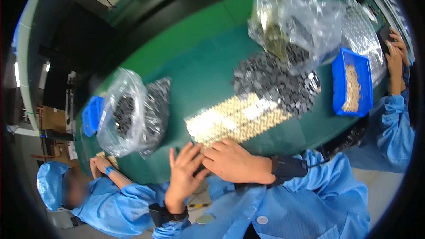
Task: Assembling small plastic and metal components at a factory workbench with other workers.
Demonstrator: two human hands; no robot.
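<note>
1. Nearest the camera are the person's two hands, in blue sleeves with dark wristbands. The left hand [183, 172] is spread, fingers splayed, at the near edge of the cream tray [237, 119]; it grips nothing that I can see.
2. The right hand [234, 161] lies flat, palm down, over the tray's near end, fingers loosely extended. Whether a small piece sits under it cannot be told.
3. The tray lies on the green worktop [199, 66], just beyond both hands. By my judgement most of its rows look filled with pale pieces; how many slots remain is too blurred to tell.
4. Touching the tray's far right side is one loose pile of dark grey parts [274, 82], which suggests plenty is left.
5. Counted: one clear bag [301, 22] at far right, one bag of dark parts [133, 115] at left, two blue bins, one [352, 82] right, one [92, 115] left.
6. Co-workers' hands show at near left [99, 166] and far right [396, 55].
</note>
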